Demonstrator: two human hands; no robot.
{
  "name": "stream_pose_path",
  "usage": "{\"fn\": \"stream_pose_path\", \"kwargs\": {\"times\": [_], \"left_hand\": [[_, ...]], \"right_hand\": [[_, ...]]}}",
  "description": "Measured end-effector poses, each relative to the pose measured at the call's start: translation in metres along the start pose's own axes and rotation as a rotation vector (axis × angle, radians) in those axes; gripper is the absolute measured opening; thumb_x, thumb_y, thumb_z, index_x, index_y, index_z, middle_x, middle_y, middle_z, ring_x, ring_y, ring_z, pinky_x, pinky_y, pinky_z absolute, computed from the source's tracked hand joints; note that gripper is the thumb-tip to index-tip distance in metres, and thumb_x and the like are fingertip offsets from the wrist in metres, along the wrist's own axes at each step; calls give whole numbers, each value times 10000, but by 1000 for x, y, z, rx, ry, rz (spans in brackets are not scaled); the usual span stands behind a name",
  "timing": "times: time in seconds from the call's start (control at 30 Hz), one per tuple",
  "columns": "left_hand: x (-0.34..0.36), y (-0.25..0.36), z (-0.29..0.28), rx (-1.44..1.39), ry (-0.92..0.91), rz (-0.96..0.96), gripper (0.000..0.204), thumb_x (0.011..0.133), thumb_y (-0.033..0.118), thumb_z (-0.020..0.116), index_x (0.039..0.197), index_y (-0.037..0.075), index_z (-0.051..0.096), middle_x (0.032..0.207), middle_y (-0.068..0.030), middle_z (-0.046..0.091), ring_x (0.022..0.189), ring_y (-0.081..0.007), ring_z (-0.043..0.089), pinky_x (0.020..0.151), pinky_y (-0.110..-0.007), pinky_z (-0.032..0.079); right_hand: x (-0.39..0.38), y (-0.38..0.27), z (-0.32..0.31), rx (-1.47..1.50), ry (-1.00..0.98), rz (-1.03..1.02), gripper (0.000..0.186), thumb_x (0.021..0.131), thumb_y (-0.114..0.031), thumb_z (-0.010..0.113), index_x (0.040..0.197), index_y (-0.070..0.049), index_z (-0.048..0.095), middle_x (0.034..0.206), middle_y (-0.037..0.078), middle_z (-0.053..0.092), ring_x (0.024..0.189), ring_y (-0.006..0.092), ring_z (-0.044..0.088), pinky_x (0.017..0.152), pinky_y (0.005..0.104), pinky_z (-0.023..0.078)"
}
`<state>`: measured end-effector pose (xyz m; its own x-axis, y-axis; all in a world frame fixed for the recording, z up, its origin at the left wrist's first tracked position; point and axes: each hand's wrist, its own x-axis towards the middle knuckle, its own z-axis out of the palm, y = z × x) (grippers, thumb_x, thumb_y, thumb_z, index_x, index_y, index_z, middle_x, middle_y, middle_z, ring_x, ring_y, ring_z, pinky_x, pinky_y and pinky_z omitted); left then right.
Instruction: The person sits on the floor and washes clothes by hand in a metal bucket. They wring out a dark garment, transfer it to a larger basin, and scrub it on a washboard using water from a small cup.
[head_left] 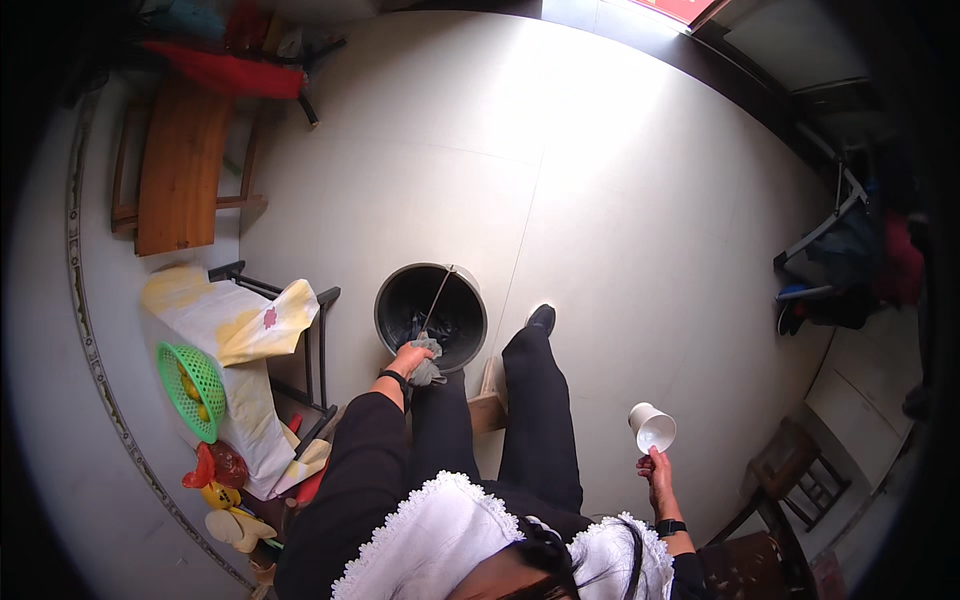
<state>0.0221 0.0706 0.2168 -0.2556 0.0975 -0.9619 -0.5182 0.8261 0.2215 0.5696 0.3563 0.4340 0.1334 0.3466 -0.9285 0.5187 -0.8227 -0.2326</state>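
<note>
While left grip [411, 357] clasps cloth [428, 372], right grip [656, 474] a cup [654, 429], the basket [207, 374] contains fruit [190, 388].

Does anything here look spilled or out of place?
The yellow-and-white cloth on the left looks askew: it lies rumpled and uneven by the black frame. I see no spill on the floor, nor obvious damage to the dark bucket or white cup.

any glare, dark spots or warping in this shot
In the head view, strong light washes out the upper part of the floor; in the head view, the inside of the dark bucket is in deep shade, while the white cup is bright; in the head view, the fisheye bows the patterned wall strip and the rim goes black.
</note>
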Motion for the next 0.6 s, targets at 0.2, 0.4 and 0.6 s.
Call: {"fn": "stream_pose_path", "kwargs": {"times": [0.2, 0.4, 0.6], "left_hand": [[-6, 43, -12, -190, -41, -198, 444, 767, 131, 695, 1174, 13, 562, 1090, -123, 644, 982, -258, 643, 804, -405, 531], [-80, 89, -41, -421, -200, -137, 234, 876, 171, 568, 1037, 13, 630, 916, -134, 711, 788, -279, 707, 713, -440, 588], [-108, 177, -37, -444, -233, -66, 203, 867, 161, 571, 990, 19, 647, 869, -135, 715, 769, -292, 710, 747, -433, 594]], "right_hand": [[-29, 51, -37, 204, 92, 124, 355, 945, -443, 568, 996, -93, 549, 732, 42, 594, 631, 148, 610, 530, 259, 501], [-64, 39, -44, 300, 129, 74, 388, 932, -471, 576, 926, -83, 550, 705, 54, 594, 575, 159, 605, 498, 248, 506], [-61, -28, -43, 379, 78, -58, 413, 927, -484, 582, 933, -71, 560, 693, 57, 590, 570, 162, 600, 484, 246, 502]]}}
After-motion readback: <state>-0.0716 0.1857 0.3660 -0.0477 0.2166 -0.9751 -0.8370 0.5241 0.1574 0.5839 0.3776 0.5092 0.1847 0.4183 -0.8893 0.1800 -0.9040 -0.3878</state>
